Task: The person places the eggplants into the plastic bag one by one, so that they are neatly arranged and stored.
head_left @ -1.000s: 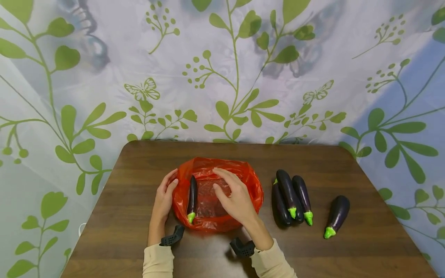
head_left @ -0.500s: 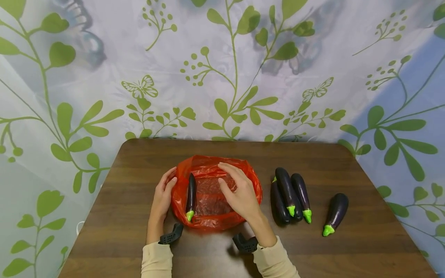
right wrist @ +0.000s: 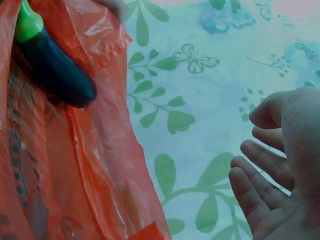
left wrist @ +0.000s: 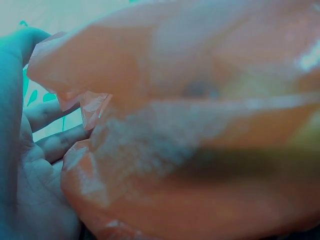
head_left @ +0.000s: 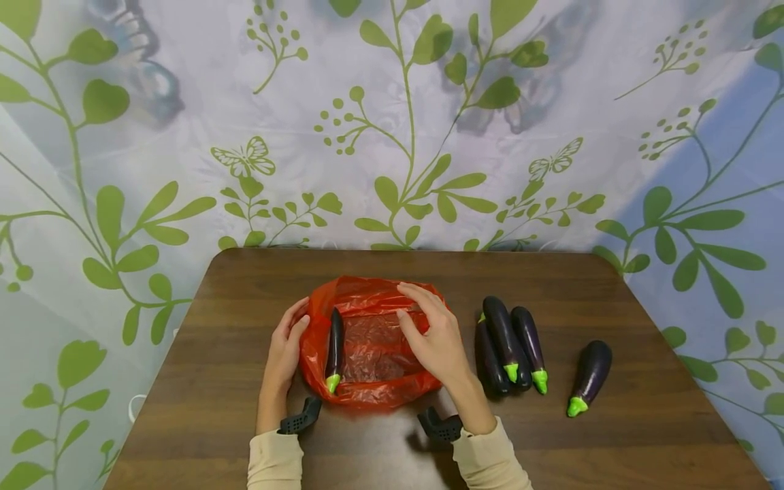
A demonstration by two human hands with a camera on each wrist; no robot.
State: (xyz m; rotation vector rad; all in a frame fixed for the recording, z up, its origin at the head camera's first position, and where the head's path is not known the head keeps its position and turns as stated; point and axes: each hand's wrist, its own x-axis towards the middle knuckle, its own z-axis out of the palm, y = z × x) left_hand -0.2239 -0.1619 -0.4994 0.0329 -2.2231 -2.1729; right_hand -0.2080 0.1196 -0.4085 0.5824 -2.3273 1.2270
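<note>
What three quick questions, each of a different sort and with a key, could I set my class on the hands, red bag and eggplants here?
1. True or false: in the head view, the green end of the eggplant inside the bag points upward, away from the wearer.
2. What does the right hand hold? A: an eggplant. B: nothing. C: a cup.
3. Fill in: in the head view, the eggplants outside lie to the ____ of the bag.

Key: 1 false; 2 B; 3 right.

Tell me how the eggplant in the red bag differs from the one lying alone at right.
The bagged eggplant sits inside the red plastic bag; the lone eggplant lies on the table. In the head view, the bagged eggplant looks slimmer than the lone eggplant. The bagged eggplant points nearly straight ahead; the lone eggplant slants. Both are dark with green caps.
</note>
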